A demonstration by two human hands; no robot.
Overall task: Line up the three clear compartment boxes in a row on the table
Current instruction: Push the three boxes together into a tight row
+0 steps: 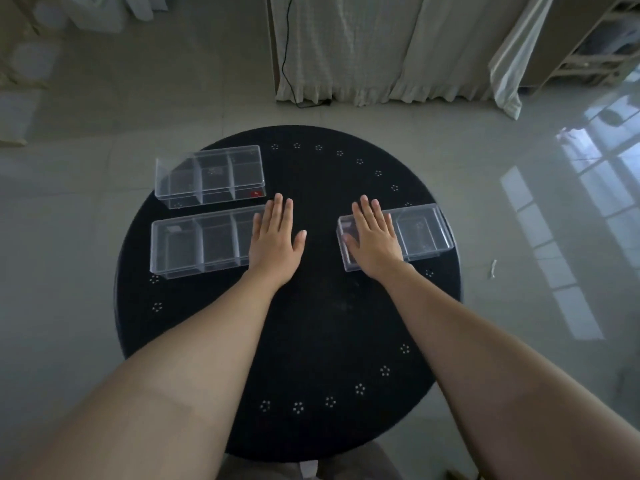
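Observation:
Three clear compartment boxes lie on a round black table (311, 323). One box (211, 176) sits at the far left, with a small red mark in its right compartment. A second box (197, 242) lies just in front of it on the left. The third box (422, 233) lies at the right. My left hand (277, 240) is flat, fingers extended, over the right end of the second box. My right hand (374, 240) rests flat on the left part of the third box and hides that part. Neither hand grips anything.
The table stands on a glossy pale tiled floor (519, 202). White curtains (381, 46) and a dangling black cable (287, 64) hang beyond the table. A rack (595, 39) stands at the far right. A small white scrap (493, 268) lies on the floor to the right.

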